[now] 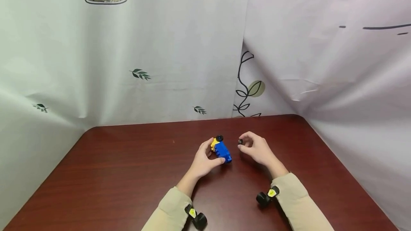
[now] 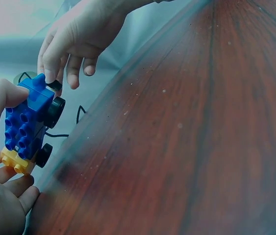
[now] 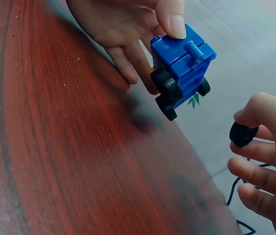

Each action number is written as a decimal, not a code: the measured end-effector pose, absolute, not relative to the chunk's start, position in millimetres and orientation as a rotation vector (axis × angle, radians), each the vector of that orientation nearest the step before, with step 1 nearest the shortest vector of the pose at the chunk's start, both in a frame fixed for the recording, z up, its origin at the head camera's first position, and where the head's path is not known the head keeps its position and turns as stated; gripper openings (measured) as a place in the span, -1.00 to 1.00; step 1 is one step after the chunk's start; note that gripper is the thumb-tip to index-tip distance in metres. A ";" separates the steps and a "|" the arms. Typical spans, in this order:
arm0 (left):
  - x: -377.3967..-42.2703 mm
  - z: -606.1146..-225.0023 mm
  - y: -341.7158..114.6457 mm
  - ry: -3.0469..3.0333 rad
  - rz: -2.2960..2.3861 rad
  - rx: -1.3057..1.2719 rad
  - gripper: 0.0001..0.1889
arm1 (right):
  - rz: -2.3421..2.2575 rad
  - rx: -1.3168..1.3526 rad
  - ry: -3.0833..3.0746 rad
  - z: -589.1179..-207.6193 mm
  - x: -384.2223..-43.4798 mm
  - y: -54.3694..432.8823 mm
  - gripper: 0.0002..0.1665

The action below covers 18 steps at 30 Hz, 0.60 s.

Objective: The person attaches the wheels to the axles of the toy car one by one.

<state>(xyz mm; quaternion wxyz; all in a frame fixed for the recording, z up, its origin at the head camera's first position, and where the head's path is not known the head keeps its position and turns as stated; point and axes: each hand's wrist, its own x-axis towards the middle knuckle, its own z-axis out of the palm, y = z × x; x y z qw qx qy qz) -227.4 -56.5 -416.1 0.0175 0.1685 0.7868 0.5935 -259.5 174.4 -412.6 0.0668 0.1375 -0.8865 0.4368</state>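
Observation:
My left hand grips a blue and yellow toy brick car between thumb and fingers, above the table. In the left wrist view, the car's blue studs face the camera and its yellow block is at the lower end. Three black wheels show on it in the right wrist view, one of them a front-facing wheel. To the right of the car, my right hand pinches a loose black toy wheel between thumb and forefinger, apart from the car. Its other fingers are loosely bent.
The dark red wooden table stretches out under both hands. A pale printed curtain hangs behind its far edge and along both sides. Each sleeve carries a black strapped-on wrist camera, such as the left one.

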 end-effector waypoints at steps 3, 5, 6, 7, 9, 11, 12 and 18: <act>-227.0 -416.6 -56.4 2.431 1.845 0.529 -0.15 | 1.342 0.409 -2.649 -412.7 -259.3 174.5 -0.71; -227.1 -416.6 -56.6 2.428 1.851 0.523 -0.15 | 1.370 0.419 -2.623 -412.1 -259.7 174.1 -0.71; -227.5 -416.6 -56.7 2.429 1.854 0.522 -0.15 | 1.378 0.431 -2.612 -411.8 -260.1 174.0 -0.72; -228.1 -416.7 -56.9 2.430 1.856 0.520 -0.15 | 1.383 0.439 -2.603 -411.8 -260.5 173.8 -0.72; -231.0 -419.4 -57.0 2.435 1.855 0.521 -0.14 | 1.401 0.448 -2.577 -411.3 -261.0 173.6 -0.72; -236.8 -426.0 -56.9 2.443 1.856 0.525 -0.13 | 1.415 0.452 -2.560 -410.9 -261.0 173.6 -0.71; -239.7 -429.6 -56.9 2.450 1.857 0.527 -0.13 | 1.421 0.455 -2.551 -410.7 -260.9 173.4 -0.71; -250.1 -440.5 -58.3 2.489 1.863 0.543 -0.11 | 1.487 0.481 -2.494 -408.6 -259.0 171.8 -0.71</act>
